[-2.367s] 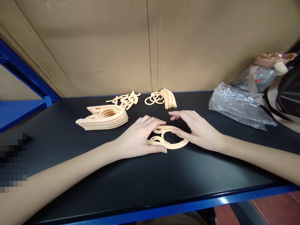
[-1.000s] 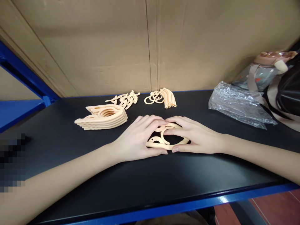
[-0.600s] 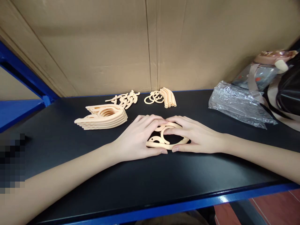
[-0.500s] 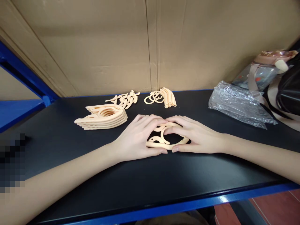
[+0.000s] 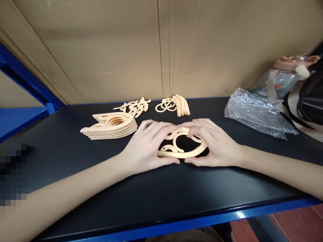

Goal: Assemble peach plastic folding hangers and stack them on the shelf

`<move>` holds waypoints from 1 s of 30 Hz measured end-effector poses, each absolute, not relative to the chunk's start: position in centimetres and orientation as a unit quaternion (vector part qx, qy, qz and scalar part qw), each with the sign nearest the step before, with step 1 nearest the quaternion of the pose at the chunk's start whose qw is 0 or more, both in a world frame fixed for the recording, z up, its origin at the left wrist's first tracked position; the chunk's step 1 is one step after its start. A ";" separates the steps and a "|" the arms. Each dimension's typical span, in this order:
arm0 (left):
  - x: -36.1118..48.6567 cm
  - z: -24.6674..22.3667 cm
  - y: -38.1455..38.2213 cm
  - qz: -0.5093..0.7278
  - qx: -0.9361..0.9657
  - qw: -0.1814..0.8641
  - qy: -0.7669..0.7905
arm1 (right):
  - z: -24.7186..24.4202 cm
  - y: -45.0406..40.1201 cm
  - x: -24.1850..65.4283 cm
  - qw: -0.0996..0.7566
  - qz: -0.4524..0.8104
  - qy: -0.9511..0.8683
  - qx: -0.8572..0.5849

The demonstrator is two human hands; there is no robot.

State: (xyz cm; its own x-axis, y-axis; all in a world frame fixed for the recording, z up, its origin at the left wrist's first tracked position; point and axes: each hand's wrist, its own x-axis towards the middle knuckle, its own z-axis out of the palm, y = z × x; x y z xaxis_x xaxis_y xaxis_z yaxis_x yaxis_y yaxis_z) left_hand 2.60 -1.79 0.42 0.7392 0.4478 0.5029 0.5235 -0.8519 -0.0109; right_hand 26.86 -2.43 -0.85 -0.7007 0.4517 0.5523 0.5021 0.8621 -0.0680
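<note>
A cream plastic folding hanger [image 5: 185, 154], folded with its curved hook inside, lies between my two hands over the black table. My left hand [image 5: 148, 146] is curled round its left end, thumb along the near edge and fingers over the far edge. Around the right end wraps my right hand [image 5: 214, 144], its index finger bent at the far side and its thumb by the near edge. Left of my left hand sits a neat stack of similar folded hangers [image 5: 111, 126].
Behind the stack lies a loose pile of small cream pieces [image 5: 137, 107]. Several curved hanger arms [image 5: 180, 105] and ring-like hooks [image 5: 164, 106] rest near the cardboard wall [image 5: 113, 50]. Crumpled clear plastic [image 5: 257, 112], a strapped bottle [image 5: 285, 79] and a black bag [image 5: 311, 97] occupy the right.
My right hand's fingers have lifted from inside the hanger and bent back at its far right edge, exposing more of the hook. My left hand has barely moved.
</note>
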 end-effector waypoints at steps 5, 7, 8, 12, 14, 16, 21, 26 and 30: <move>2.6 0.5 -2.5 -0.246 -0.920 0.154 -0.264 | -0.9 -2.5 26.9 0.287 -0.097 -0.923 -0.236; 2.7 0.7 -3.0 -0.241 -0.913 0.189 -0.268 | -0.9 -2.5 27.0 0.298 -0.095 -0.921 -0.231; 2.7 0.9 -3.2 -0.236 -0.910 0.207 -0.272 | -0.8 -2.6 27.1 0.312 -0.086 -0.918 -0.231; 2.5 2.9 -3.2 -0.212 -0.884 0.281 -0.309 | -0.6 -2.6 27.3 0.437 -0.042 -0.874 -0.209; 1.9 4.5 -2.6 -0.208 -0.870 0.299 -0.332 | -0.6 -2.5 27.4 0.482 -0.040 -0.854 -0.189; 0.9 6.1 -1.7 -0.218 -0.863 0.266 -0.370 | -0.6 -2.3 27.4 0.475 -0.050 -0.859 -0.181; -3.5 8.7 0.5 -0.235 -0.839 0.114 -0.477 | -0.7 -2.2 27.0 0.360 -0.098 -0.909 -0.185; -8.1 9.2 1.3 -0.186 -0.793 0.007 -0.581 | -0.8 -2.2 26.9 0.310 -0.105 -0.923 -0.204; -10.8 9.0 2.1 -0.134 -0.750 -0.004 -0.648 | -0.8 -2.1 26.9 0.294 -0.094 -0.927 -0.213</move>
